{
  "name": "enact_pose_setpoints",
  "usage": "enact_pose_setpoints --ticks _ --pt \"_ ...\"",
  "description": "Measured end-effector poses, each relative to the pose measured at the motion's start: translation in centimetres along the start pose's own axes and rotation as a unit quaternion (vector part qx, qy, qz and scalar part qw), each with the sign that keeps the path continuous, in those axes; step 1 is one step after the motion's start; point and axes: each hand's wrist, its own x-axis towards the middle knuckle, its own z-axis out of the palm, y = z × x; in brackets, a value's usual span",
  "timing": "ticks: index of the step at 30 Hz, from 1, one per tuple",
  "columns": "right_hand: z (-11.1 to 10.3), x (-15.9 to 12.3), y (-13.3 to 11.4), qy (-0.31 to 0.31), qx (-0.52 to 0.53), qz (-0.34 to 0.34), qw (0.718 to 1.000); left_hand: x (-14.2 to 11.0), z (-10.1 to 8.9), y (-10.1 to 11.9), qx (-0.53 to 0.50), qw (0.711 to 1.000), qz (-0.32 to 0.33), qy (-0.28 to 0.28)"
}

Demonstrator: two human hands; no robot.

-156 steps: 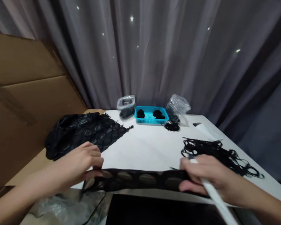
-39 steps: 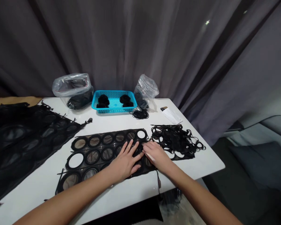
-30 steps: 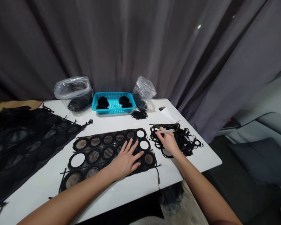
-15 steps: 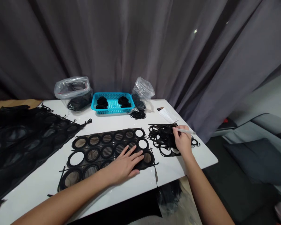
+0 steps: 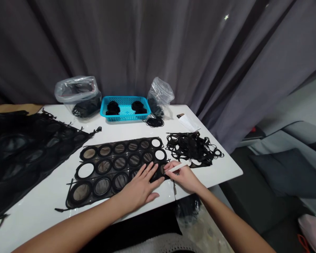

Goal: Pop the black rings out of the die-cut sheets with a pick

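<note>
A black sheer fabric sheet (image 5: 112,163) with rows of thick-rimmed rings lies flat on the white table (image 5: 107,131). Several rings show white where the fabric inside is gone. My left hand (image 5: 143,182) rests on the sheet's right part with fingers spread, pressing it flat. Beside it, my right hand (image 5: 183,175) grips a slim white pen-like tool (image 5: 179,166). The tool's tip points at the ring in the lower right corner; the exact contact is too small to tell. Behind my right hand sits a tangled heap of black strips and loops (image 5: 193,146).
A turquoise basket (image 5: 125,117) with black bundles stands at the back between two clear plastic bags (image 5: 76,93), (image 5: 160,95). Thin black loops (image 5: 154,122) lie before it. More black fabric (image 5: 31,151) covers the left. A phone (image 5: 180,115) and white paper (image 5: 189,123) lie back right.
My right hand has moved left and nearer, from the black heap to the sheet's right edge, still holding the white tool. My left hand stays on the sheet. The view has shifted slightly.
</note>
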Motion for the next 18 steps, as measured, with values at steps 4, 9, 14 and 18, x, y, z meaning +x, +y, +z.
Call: enact_pose_setpoints --ticks 4,9,14,18 --pt "-0.16 0.11 0.19 0.000 0.003 0.003 1.000 -0.03 -0.05 0.04 -0.004 1.000 -0.001 -0.003" --pt "-0.06 0.12 0.20 -0.004 0.002 0.007 1.000 -0.06 0.11 0.02 -0.006 1.000 0.001 0.007" --pt "-0.38 0.25 -0.09 -0.008 -0.040 -0.017 0.999 -0.04 0.15 -0.03 -0.003 1.000 0.003 0.005" --pt "0.04 -0.11 -0.52 -0.017 -0.079 -0.052 0.995 -0.08 -0.01 0.00 0.000 1.000 0.002 -0.002"
